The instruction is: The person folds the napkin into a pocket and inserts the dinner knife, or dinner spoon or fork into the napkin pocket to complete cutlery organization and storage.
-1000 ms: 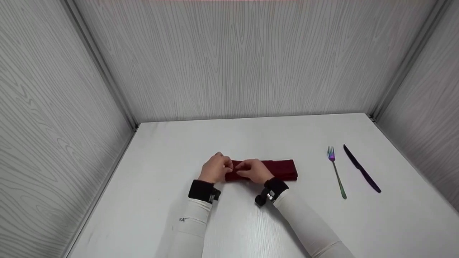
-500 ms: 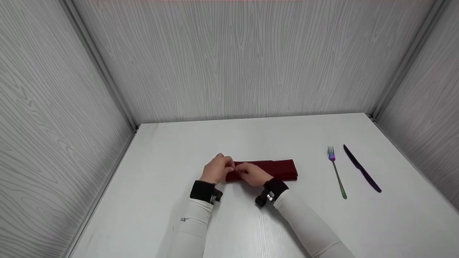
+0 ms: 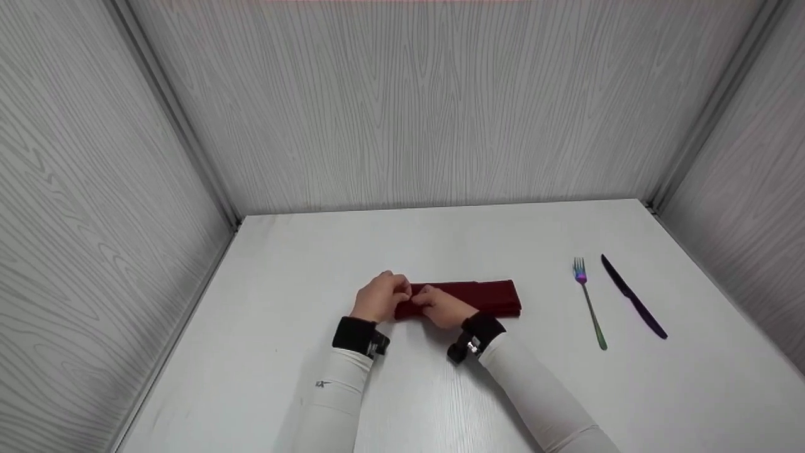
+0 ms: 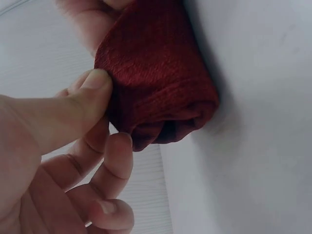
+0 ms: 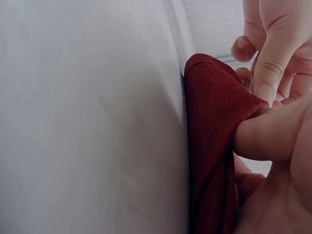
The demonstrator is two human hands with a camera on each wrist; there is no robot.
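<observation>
A dark red cloth napkin (image 3: pixel 494 297), folded into a long flat strip, lies crosswise on the white table. At its left end my left hand (image 3: pixel 378 298) pinches the upper layer between thumb and fingers. Close beside it, my right hand (image 3: pixel 448 309) also pinches a raised bit of the fabric. The left wrist view shows the rolled, layered end of the napkin (image 4: pixel 161 63), its edge lifted at the left thumb. In the right wrist view the napkin (image 5: pixel 212 112) is drawn up to a point where both hands meet.
To the right lie a rainbow-coloured fork (image 3: pixel 590 302) and a dark knife (image 3: pixel 632 296), side by side with tines and blade pointing away. Grey wood-grain panels (image 3: pixel 409 107) close off the back and both sides of the table (image 3: pixel 302 251).
My right hand has shifted slightly left and its fingers have curled in closer to the left hand at the napkin. The left hand has barely moved. Fork and knife stay put.
</observation>
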